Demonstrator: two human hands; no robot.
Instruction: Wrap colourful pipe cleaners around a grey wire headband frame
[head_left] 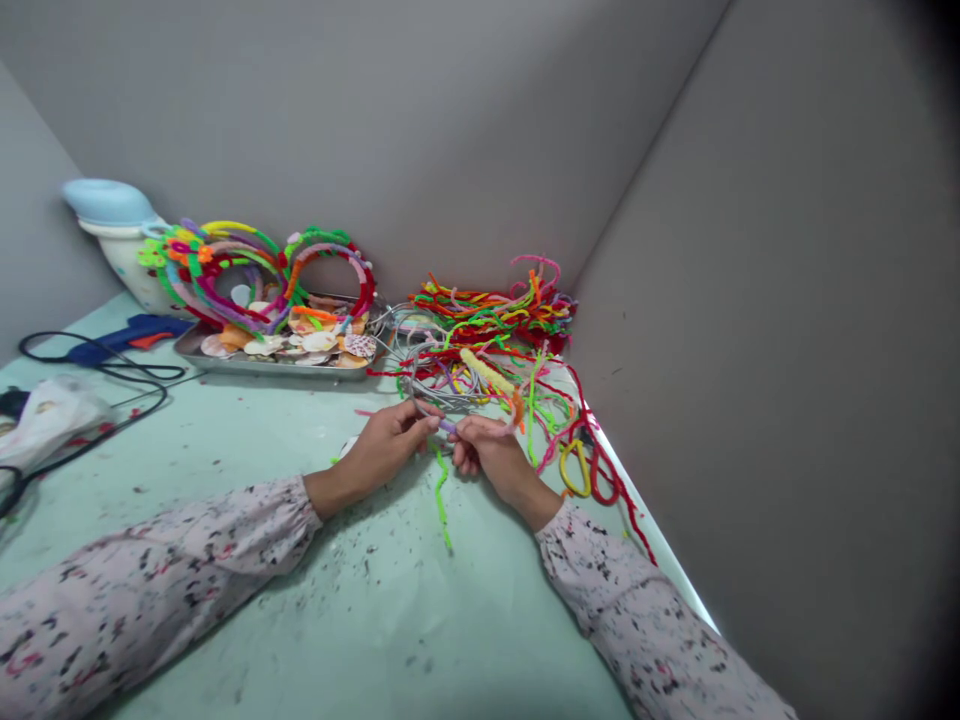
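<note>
In the head view, the left hand (384, 445) and the right hand (491, 455) both pinch a slim curved band, wrapped in fuzzy purple, pink, orange and pale-yellow stem (448, 426), over the pale green table (337, 620), its purple stretch between their fingertips. To wind neatly, one hand should probably pin the band while the other lays snug, touching coils; the loose bright-green fuzzy stem (442, 505) just below could snag
</note>
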